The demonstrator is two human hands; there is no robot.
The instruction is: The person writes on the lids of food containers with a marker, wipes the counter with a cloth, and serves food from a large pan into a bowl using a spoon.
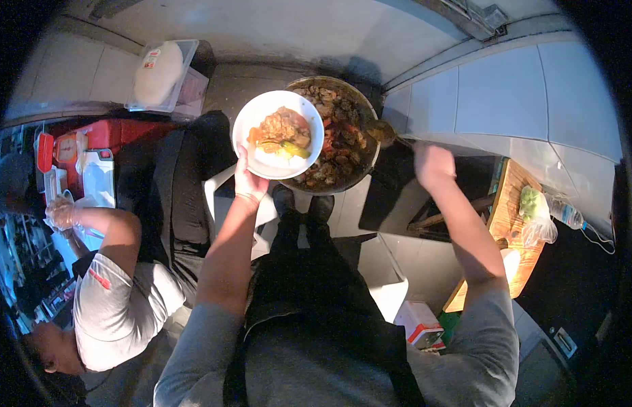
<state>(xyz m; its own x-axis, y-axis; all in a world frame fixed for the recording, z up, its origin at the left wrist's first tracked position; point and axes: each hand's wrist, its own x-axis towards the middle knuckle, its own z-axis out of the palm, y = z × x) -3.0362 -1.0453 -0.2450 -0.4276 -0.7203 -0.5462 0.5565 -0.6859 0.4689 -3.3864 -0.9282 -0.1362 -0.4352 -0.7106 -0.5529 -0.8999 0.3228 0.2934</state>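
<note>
My left hand (251, 182) grips a white bowl (247, 121) from below at its near edge, the thumb over the rim. In the bowl lie browned meat pieces, sauce and a green vegetable. Beside and partly behind it stands a large round pan (374, 152) full of dark stewed meat with some red pieces. To the pan's right, my right hand (435, 165) is closed round the handle of a ladle (382, 131), whose sauce-covered head is at the pan's right rim. The fingers are slightly blurred.
A co-worker (126, 305) sits at the left, gloved hands near a red box (116, 136) and a white tray (99, 178). A plastic container (160, 74) stands behind. At right are a wooden table (523, 251) with bagged greens (531, 203) and a plastic bottle (566, 214).
</note>
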